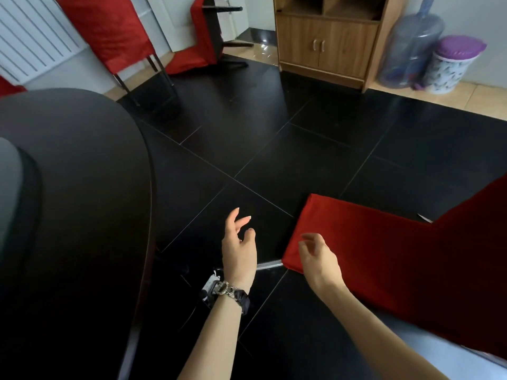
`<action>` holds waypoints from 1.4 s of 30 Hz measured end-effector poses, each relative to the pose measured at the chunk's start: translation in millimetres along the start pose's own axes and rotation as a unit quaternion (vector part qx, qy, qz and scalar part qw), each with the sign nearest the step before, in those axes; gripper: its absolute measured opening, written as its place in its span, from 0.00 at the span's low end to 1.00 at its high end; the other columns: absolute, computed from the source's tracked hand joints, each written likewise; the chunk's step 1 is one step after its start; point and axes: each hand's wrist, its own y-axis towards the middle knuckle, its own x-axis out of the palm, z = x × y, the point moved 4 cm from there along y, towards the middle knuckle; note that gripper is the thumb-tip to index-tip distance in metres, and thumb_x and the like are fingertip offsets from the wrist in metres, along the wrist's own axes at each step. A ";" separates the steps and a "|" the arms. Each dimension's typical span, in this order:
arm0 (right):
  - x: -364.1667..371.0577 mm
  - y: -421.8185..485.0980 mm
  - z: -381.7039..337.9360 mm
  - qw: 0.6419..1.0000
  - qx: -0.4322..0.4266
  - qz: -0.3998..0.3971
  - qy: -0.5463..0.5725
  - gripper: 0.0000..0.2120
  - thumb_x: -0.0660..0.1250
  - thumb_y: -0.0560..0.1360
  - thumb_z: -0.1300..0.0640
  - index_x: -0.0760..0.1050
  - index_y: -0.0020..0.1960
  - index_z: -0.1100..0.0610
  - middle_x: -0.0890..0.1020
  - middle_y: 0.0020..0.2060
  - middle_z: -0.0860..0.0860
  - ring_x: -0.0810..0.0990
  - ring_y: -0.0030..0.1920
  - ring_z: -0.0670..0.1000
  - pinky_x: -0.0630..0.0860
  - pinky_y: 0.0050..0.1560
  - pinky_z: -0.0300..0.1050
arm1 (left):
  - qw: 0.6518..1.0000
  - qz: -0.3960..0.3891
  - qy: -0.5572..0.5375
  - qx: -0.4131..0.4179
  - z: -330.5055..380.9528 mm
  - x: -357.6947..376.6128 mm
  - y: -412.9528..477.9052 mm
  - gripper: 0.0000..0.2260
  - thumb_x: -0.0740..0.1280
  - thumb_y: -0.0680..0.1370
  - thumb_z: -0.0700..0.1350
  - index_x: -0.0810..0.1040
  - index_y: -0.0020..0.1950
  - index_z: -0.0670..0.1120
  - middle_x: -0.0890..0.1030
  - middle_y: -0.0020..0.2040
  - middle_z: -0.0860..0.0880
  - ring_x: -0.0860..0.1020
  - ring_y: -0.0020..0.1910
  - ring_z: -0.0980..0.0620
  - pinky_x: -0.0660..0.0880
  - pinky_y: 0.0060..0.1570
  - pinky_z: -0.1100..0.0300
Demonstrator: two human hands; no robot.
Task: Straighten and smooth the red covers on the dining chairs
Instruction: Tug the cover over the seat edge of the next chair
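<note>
Two hands empty: left hand (238,249) relaxed, fingers spread loose over black floor (274,149); right hand (319,259) slack above front corner of nearest red cover (384,256), contact unclear. Seat front facing left toward table (82,215), backrest at right. Far floor edge: water jug (411,50), contents unclear; lidded bin (452,64), contents hidden. Farther off: upright covered chair (109,31), tipped chair (203,37) with legs pointing right.

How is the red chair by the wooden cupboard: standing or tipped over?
Tipped over. The chair lies on the floor, its dark legs pointing sideways toward the cupboard.
</note>
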 end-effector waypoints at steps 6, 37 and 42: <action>16.4 35.9 -16.0 1.000 0.007 -0.015 0.004 0.14 0.57 0.81 0.54 0.70 0.66 0.55 0.77 0.50 0.46 0.73 0.40 0.40 0.66 0.30 0.29 | 1.000 0.013 0.008 -0.023 -6.8 -0.4 33.9 0.20 0.59 0.81 0.39 0.64 0.71 0.54 0.77 0.61 0.59 0.69 0.61 0.65 0.64 0.47 0.73; 64.9 223.3 93.2 0.902 0.308 0.093 0.288 0.13 0.57 0.80 0.57 0.72 0.61 0.59 0.80 0.51 0.53 0.79 0.53 0.51 0.74 0.59 0.53 | 0.997 -0.050 0.014 -0.065 -103.5 120.4 210.6 0.21 0.57 0.80 0.37 0.65 0.72 0.52 0.77 0.59 0.58 0.70 0.66 0.57 0.61 0.49 0.71; 97.8 254.7 147.0 0.893 0.330 0.066 0.298 0.11 0.56 0.81 0.56 0.72 0.60 0.58 0.80 0.57 0.54 0.78 0.59 0.54 0.73 0.61 0.55 | 0.996 -0.043 0.029 -0.078 -171.0 139.4 221.3 0.21 0.56 0.80 0.37 0.65 0.71 0.53 0.77 0.56 0.60 0.71 0.65 0.55 0.62 0.49 0.72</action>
